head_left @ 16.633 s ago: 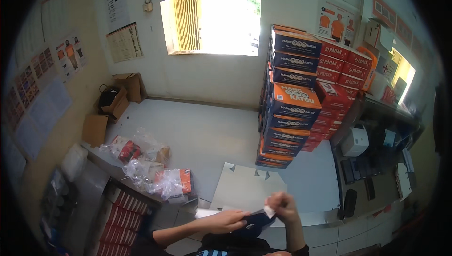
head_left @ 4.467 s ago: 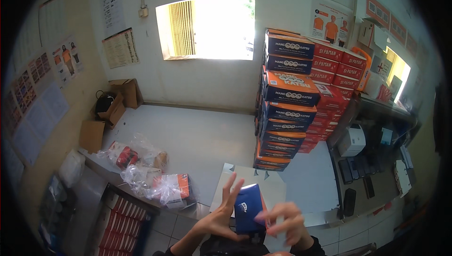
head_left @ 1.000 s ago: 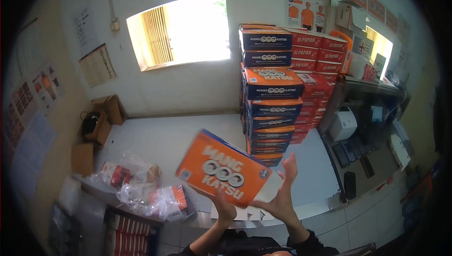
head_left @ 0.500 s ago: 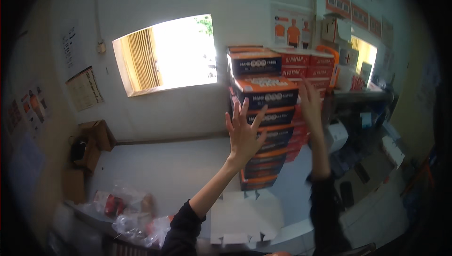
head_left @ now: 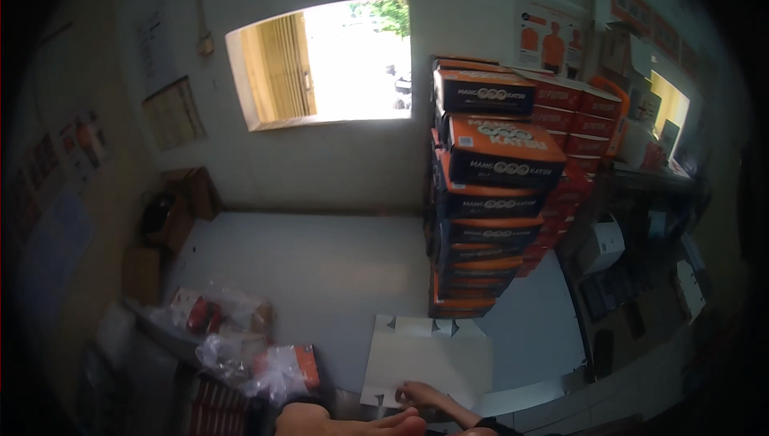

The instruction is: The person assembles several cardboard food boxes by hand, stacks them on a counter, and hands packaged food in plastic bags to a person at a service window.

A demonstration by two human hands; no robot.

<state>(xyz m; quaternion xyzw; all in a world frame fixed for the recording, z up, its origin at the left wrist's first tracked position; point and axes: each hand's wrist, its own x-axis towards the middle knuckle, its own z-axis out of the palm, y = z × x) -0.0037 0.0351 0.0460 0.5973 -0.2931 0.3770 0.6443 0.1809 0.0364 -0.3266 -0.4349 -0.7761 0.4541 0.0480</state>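
At the front of the pale bench (head_left: 312,264), my right hand (head_left: 424,395) and left hand (head_left: 348,425) are back down from the tall stack of orange-and-blue card boxes (head_left: 490,233). So the flat white card sheet (head_left: 432,356) is nearest now, under my right fingers; I cannot tell if either hand pinches anything.

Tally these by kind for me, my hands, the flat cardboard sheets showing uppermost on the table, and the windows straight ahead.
Hands, bare left hand and bare right hand: 2
Flat pale cardboard sheet with notched edges, uppermost: 1 (any beneath can't be told)
Bright four-sided wall window: 1
Total: 4
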